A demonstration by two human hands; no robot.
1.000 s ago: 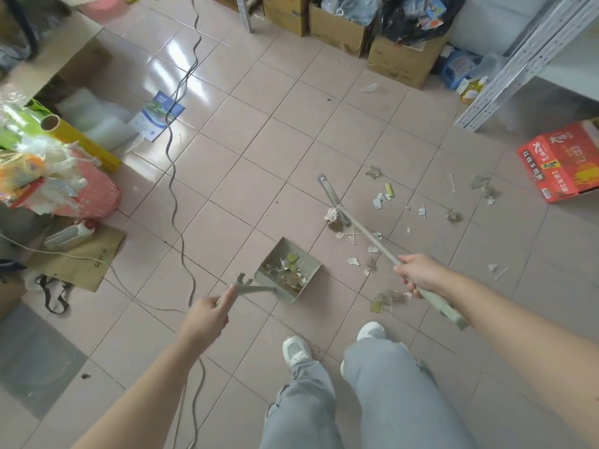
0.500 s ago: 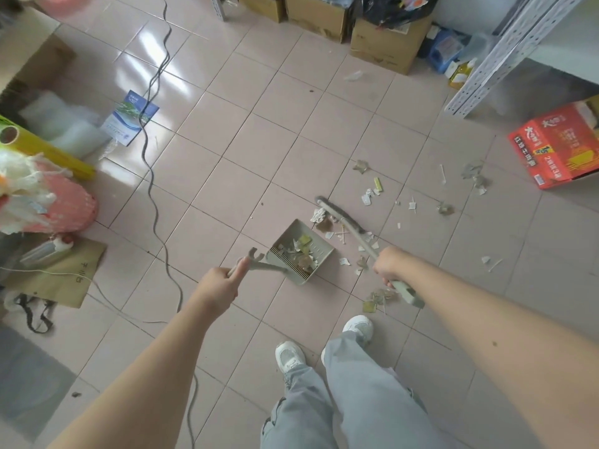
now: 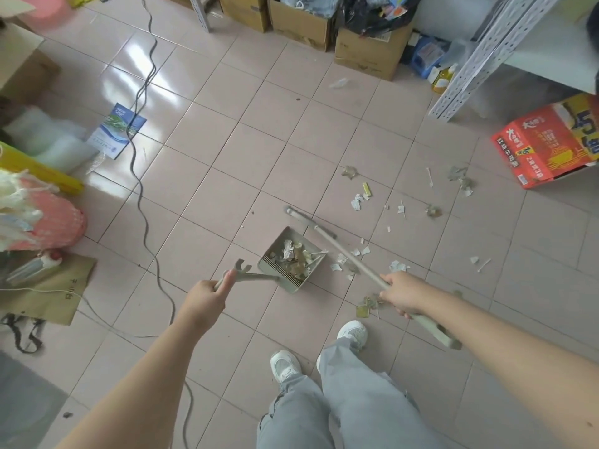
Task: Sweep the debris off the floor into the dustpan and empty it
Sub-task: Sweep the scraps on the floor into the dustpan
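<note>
A grey-green dustpan sits on the pink tiled floor, holding paper scraps and dry leaves. My left hand grips its long handle. My right hand is closed around the pale broom stick. The broom head rests on the floor just beyond the pan's open mouth. Loose debris lies scattered to the right of the pan, with more scraps close to my right hand and further bits near the red box.
A black cable snakes across the floor at left. Cardboard boxes line the far wall. A red carton and a white shelf leg stand at right. A pink bag and flat cardboard lie at left. My shoes are below the pan.
The broom head swept toward the pan and pushed a paper wad and scraps in. It now sits past the pan's far edge. The pan has more debris in it.
</note>
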